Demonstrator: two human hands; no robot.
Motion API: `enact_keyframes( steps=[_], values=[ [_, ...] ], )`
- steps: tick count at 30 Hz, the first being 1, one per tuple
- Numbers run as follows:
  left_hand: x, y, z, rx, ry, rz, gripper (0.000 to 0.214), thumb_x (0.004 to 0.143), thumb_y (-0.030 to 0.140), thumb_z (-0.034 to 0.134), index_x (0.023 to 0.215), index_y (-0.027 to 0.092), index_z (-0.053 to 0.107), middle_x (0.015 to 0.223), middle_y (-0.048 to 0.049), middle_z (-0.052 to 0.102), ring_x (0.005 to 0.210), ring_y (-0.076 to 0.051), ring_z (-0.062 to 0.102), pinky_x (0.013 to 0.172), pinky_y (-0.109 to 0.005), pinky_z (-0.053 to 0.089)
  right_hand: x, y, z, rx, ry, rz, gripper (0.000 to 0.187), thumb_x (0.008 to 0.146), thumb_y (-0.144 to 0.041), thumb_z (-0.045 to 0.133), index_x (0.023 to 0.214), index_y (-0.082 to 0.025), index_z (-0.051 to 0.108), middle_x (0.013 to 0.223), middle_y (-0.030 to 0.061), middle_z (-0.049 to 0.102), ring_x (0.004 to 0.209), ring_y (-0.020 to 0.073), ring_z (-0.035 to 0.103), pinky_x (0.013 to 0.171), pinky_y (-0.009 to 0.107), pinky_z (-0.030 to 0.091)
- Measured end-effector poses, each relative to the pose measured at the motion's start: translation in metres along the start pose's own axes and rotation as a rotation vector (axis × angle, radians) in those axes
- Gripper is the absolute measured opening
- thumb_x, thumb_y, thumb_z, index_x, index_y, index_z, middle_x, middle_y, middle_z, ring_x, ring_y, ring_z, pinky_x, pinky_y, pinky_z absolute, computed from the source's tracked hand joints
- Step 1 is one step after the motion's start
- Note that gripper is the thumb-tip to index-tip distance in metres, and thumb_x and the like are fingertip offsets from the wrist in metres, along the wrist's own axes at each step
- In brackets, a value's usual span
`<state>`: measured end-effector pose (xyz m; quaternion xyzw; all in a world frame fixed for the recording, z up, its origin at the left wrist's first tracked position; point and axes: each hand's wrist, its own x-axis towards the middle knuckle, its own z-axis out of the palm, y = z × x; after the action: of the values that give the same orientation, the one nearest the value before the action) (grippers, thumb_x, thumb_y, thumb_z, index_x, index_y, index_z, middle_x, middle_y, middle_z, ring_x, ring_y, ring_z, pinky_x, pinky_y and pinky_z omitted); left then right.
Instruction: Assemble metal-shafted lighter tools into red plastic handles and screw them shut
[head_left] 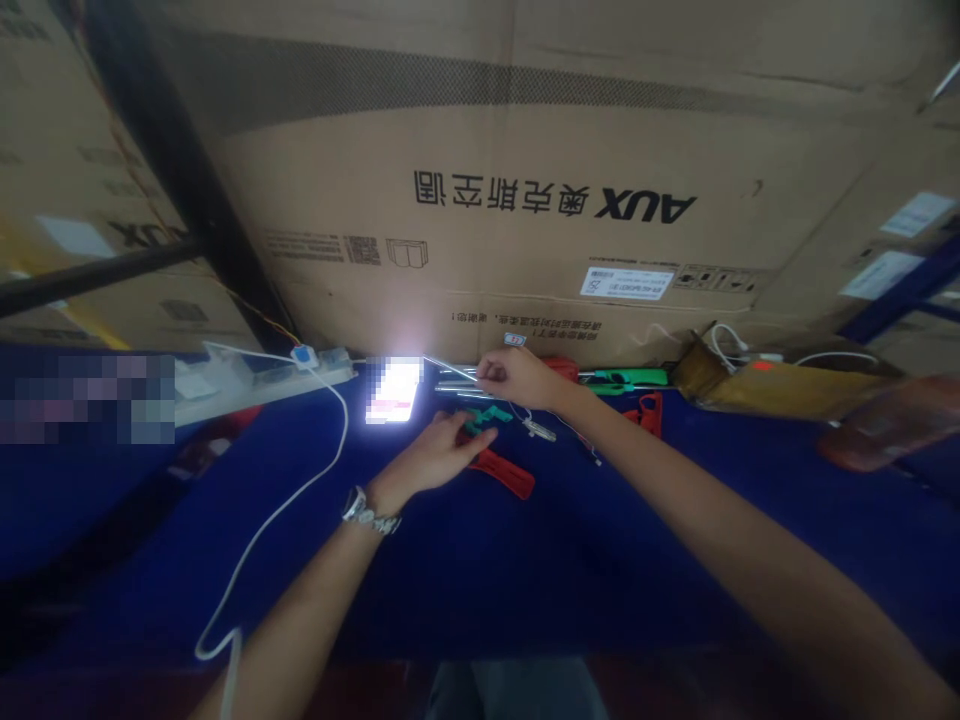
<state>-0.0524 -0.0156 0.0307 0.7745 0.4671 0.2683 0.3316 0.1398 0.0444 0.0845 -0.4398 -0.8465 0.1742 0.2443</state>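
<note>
Left hand stretches flat, right hand pinches fingertips together.

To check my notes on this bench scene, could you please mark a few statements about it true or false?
1. The right hand pinches a thin wire. True.
2. The left hand has a wristwatch at its wrist. True.
3. The cloth on the table is red. False: it is blue.
4. The lit phone lies to the right of both hands. False: it lies to their left, next to the white power strip.
5. A large cardboard box stands behind the work area. True.
</note>
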Motion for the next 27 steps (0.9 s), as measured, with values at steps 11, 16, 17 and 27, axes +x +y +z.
enact_keyframes(
  steps=[11,16,17,27],
  values=[
    [0.017,0.02,0.011,-0.996,0.248,-0.087,0.03,0.078,0.042,0.073,0.09,0.017,0.061,0.075,-0.0011,0.065,0.056,-0.013,0.062,0.049,-0.023,0.044,-0.028,-0.006,0.024,0.608,0.207,0.081,0.026,0.078,-0.036,0.077,0.092,-0.018,0.065,0.079,0.0,0.069,0.055,0.0122,0.065,0.059,0.028,0.055],
    [0.024,0.019,0.014,-0.955,0.407,0.01,0.035,0.08,0.048,0.073,0.082,0.014,0.065,0.066,0.0006,0.059,0.056,-0.01,0.056,0.051,-0.021,0.044,-0.03,-0.004,0.032,0.775,0.187,0.084,0.034,0.073,-0.045,0.08,0.091,-0.02,0.065,0.081,0.0003,0.071,0.063,0.0137,0.066,0.067,0.031,0.057],
    [0.025,0.016,0.014,-0.935,0.424,0.021,0.035,0.08,0.048,0.073,0.082,0.014,0.066,0.066,0.0003,0.059,0.056,-0.01,0.056,0.052,-0.021,0.044,-0.034,-0.003,0.032,0.773,0.198,0.093,0.032,0.075,-0.044,0.079,0.092,-0.02,0.065,0.084,0.0014,0.072,0.069,0.0149,0.068,0.073,0.032,0.057],
    [0.024,0.013,0.002,-1.05,0.417,0.029,0.027,0.085,0.042,0.073,0.087,0.014,0.07,0.07,-0.0007,0.059,0.061,-0.011,0.055,0.055,-0.023,0.046,-0.096,0.02,0.032,0.114,0.087,0.164,0.037,0.067,-0.016,0.071,0.104,-0.022,0.073,0.113,0.0073,0.073,0.118,0.0338,0.057,0.107,0.06,0.028]
  ],
)
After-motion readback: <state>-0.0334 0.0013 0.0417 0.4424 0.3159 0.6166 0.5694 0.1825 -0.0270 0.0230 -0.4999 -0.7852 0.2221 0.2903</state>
